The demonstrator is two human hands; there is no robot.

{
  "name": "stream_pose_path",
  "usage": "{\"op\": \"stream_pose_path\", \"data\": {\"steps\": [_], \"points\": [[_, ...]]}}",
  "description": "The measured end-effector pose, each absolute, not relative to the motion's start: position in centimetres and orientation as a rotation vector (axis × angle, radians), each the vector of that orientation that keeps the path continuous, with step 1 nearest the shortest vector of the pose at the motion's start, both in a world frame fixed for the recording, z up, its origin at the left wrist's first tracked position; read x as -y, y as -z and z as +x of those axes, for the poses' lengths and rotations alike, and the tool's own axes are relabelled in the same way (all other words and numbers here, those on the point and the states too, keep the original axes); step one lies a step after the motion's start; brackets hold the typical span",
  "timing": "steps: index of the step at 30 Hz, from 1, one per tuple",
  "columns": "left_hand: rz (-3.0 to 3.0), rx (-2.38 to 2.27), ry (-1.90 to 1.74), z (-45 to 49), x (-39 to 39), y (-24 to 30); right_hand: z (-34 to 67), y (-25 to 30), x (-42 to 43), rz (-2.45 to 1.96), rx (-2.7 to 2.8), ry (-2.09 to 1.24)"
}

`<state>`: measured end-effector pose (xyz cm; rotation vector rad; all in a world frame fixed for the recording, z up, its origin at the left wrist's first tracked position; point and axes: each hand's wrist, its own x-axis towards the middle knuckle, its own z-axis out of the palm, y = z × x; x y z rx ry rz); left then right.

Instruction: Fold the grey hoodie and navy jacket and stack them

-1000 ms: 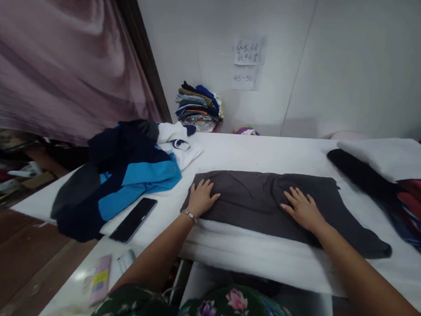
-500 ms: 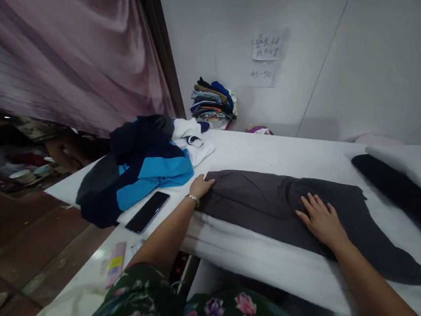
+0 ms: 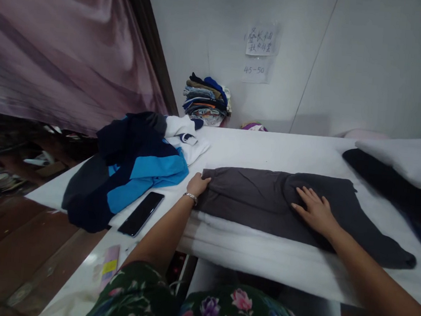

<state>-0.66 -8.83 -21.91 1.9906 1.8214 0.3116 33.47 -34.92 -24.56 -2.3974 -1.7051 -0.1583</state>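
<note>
A dark grey garment [image 3: 265,203], folded into a long flat band, lies across the centre-right of the frame.

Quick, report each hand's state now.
Left hand: closed on the end of the dark grey folded cloth garment.
Right hand: open, flat on it.

1. Your bench [image 3: 270,151] is spread with a white cover.
2. In front of you, a dark grey garment [image 3: 259,197] lies flat along its near edge.
3. On your left is a heaped blue and navy jacket [image 3: 135,170]. A white garment [image 3: 183,133] touches its far side, and a black phone [image 3: 141,213] lies just beside it.
4. On your right, a black garment [image 3: 376,176] lies against a folded white cloth [image 3: 407,157].
</note>
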Motion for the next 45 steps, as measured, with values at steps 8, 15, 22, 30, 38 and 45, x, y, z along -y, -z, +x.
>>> {"op": "stream_pose_path", "data": {"steps": [8, 15, 22, 30, 38, 45], "points": [[1.964, -1.830, -0.276, -0.4, 8.2, 21.7, 27.4, 22.5, 30.0, -2.147, 1.898, 0.211], [2.110, -1.854, -0.331, -0.3, 9.1, 20.5, 25.8, 24.9, 29.0, -2.128, 2.043, 0.237], [2.780, -1.303, -0.378, 4.4, 12.2, 20.2, 25.8, 24.4, 29.2, -2.157, 2.049, 0.222], [2.694, -1.377, -0.125, 6.2, 9.0, 20.3, 25.9, 24.5, 29.4, -2.144, 2.053, 0.229], [2.645, -1.491, -0.190, 6.7, 6.3, 19.7, 25.9, 24.8, 29.3, -2.145, 2.050, 0.238], [2.527, -1.561, -0.230, 6.0, 5.3, 20.9, 25.8, 24.6, 29.3, -2.162, 2.051, 0.248]]}}
